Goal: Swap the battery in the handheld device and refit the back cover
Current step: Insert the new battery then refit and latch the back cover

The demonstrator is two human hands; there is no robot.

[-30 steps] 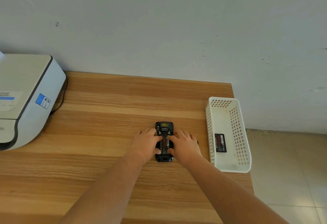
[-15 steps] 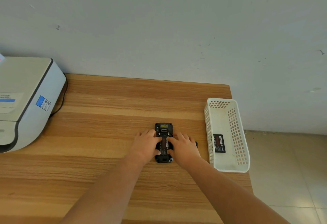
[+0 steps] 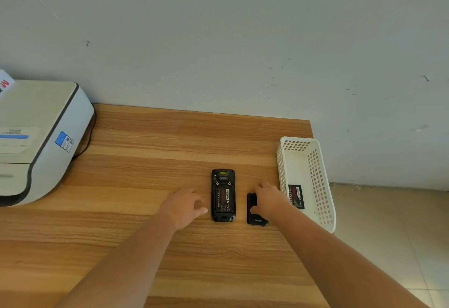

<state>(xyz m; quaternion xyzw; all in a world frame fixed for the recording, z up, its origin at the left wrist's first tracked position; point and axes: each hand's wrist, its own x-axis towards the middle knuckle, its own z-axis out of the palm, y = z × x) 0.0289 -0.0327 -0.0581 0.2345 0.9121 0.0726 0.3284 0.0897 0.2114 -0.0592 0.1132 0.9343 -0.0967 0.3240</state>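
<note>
— Cover point(image 3: 255, 208) lay flat on the table point(image 3: 145, 162), just right of the device point(image 3: 223, 196); the right hand point(image 3: 268, 198) rested on it, thumb at its near edge. Whether the fingers gripped it, I could not tell.

— And the left hand point(image 3: 183, 207)?

— Loose and holding nothing, beside the device's left edge.

— How should that step have gone?

— My judgement: steady the device with the left hand, lift the cover by its long edges, line up its tabs at one end first, then press down evenly until it seated.

— What did the device look like?

— Black, face down, its back bare, a battery point(image 3: 224, 199) with a printed label sitting in the bay. Another battery point(image 3: 297, 197) lay in the white basket point(image 3: 323, 186) at the table's right edge.
</note>
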